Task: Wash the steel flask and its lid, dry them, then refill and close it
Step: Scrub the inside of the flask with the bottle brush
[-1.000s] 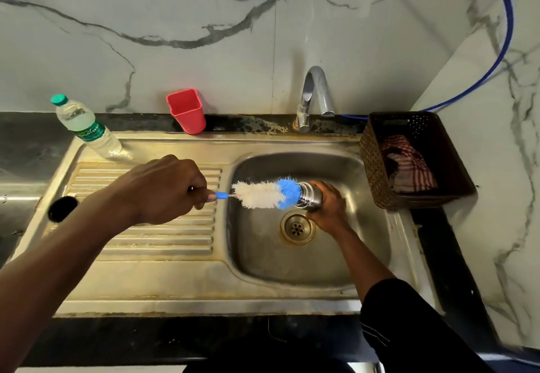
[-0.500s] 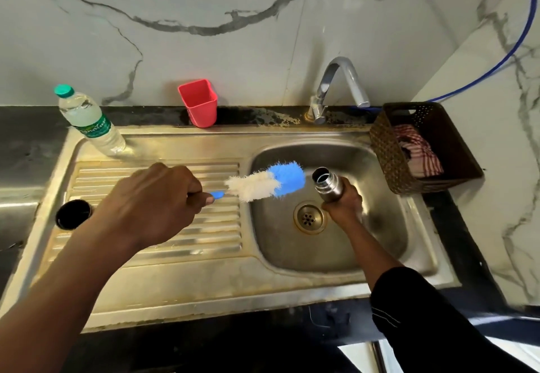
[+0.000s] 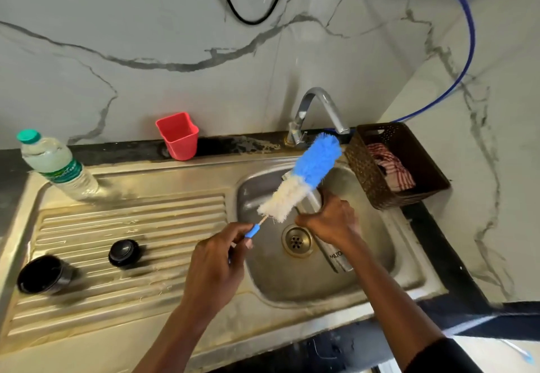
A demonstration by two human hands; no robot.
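Observation:
My right hand (image 3: 330,220) grips the steel flask (image 3: 336,257) around its upper part, over the sink basin (image 3: 292,288). The flask is tilted, with its base toward me and its mouth away. My left hand (image 3: 216,267) pinches the blue handle of a bottle brush (image 3: 304,176). The white and blue bristles are outside the flask, slanting up and to the right across its neck toward the tap (image 3: 318,109). A black lid cup (image 3: 43,274) and a black stopper (image 3: 124,252) lie on the ribbed drainboard at left.
A plastic water bottle (image 3: 55,165) with a green cap stands at the back left of the drainboard. A red cup (image 3: 178,135) stands against the wall. Right of the basin is a brown basket (image 3: 361,168) with a striped cloth (image 3: 391,165) inside.
The brush tip was in the flask mouth one second ago; it has come out and swung up to the right. The flask has tilted with its mouth away from me.

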